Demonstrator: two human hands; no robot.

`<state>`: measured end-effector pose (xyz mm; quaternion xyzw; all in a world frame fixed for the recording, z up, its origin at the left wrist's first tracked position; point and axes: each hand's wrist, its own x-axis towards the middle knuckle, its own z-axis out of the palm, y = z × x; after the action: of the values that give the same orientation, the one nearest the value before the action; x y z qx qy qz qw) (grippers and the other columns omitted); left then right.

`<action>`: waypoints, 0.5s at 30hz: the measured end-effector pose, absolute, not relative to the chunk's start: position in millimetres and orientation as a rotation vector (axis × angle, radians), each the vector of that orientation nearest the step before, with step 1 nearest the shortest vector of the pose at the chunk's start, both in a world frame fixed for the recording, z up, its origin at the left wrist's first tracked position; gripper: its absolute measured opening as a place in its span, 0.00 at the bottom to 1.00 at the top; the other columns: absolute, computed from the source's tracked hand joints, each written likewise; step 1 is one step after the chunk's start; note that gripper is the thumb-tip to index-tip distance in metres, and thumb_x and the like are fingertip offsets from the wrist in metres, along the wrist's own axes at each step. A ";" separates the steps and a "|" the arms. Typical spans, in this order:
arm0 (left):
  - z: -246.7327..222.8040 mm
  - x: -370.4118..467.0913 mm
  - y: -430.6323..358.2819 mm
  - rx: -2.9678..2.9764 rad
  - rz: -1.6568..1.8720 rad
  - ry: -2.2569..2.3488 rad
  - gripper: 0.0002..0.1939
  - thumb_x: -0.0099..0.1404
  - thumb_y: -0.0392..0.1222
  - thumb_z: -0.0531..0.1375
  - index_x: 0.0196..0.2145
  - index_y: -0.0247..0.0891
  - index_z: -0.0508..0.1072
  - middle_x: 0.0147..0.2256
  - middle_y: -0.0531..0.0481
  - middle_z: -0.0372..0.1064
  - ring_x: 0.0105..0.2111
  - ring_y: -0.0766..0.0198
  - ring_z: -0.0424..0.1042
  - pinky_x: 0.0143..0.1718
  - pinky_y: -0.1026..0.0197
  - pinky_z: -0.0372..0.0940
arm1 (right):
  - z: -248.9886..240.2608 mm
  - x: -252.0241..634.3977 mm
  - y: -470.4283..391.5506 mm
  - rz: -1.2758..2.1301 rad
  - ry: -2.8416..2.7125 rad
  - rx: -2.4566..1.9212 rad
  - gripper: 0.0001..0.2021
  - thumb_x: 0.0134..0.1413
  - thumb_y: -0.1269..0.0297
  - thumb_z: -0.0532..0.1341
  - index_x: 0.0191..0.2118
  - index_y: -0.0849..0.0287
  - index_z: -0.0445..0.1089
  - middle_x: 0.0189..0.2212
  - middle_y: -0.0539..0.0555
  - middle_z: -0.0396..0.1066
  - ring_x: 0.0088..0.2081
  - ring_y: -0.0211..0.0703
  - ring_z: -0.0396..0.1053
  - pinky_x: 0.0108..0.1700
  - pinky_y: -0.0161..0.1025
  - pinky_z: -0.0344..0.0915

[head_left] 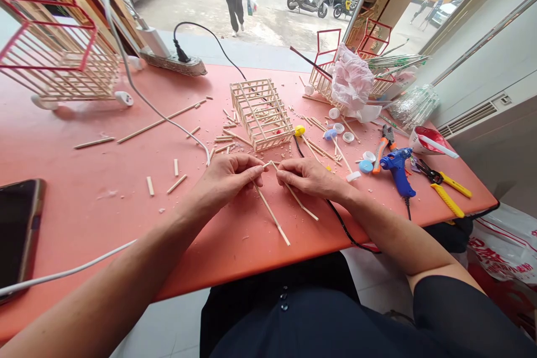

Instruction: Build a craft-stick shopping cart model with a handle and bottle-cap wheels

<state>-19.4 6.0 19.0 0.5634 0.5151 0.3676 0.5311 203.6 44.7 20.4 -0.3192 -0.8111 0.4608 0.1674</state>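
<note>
Near the table's front edge, my left hand (pixel 235 174) pinches a thin wooden stick (pixel 272 215) that slants down to the right. My right hand (pixel 308 178) is closed on another stick (pixel 302 206), which has a bend near its lower end. Between my fingertips the upper stick ends meet or nearly meet at a small peak; whether they are joined I cannot tell. Just beyond my hands stands a slatted wooden stick frame (pixel 262 114), with cut stick pieces (pixel 229 137) scattered around it.
A blue glue gun (pixel 398 170), orange pliers (pixel 381 151) and yellow-handled pliers (pixel 447 190) lie to the right. A red-rimmed stick cart (pixel 79 75) stands at the left, above a phone (pixel 19 229). A white cable (pixel 157 106) crosses the left side. Pink plastic (pixel 352 78) is at the back right.
</note>
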 end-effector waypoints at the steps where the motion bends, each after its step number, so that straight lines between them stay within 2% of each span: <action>1: 19.3 -19.2 6.0 1.346 0.879 1.229 0.13 0.58 0.50 0.67 0.29 0.36 0.79 0.24 0.48 0.75 0.22 0.67 0.66 0.25 0.64 0.61 | 20.0 203.4 44.7 1.308 -2.306 -0.909 0.15 0.69 0.60 0.55 0.30 0.59 0.66 0.25 0.46 0.63 0.30 0.35 0.59 0.37 0.35 0.56; 15: 19.1 -18.5 5.3 1.328 0.871 1.233 0.13 0.57 0.50 0.67 0.29 0.35 0.79 0.24 0.48 0.75 0.21 0.67 0.66 0.24 0.64 0.60 | 17.8 202.8 44.8 1.295 -2.294 -0.939 0.15 0.69 0.59 0.56 0.29 0.60 0.66 0.24 0.46 0.63 0.29 0.35 0.60 0.36 0.35 0.56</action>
<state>-18.5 5.3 19.1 0.5577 0.5178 0.3658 0.5358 202.8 44.8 17.8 -0.3309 -0.8080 0.4562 0.1716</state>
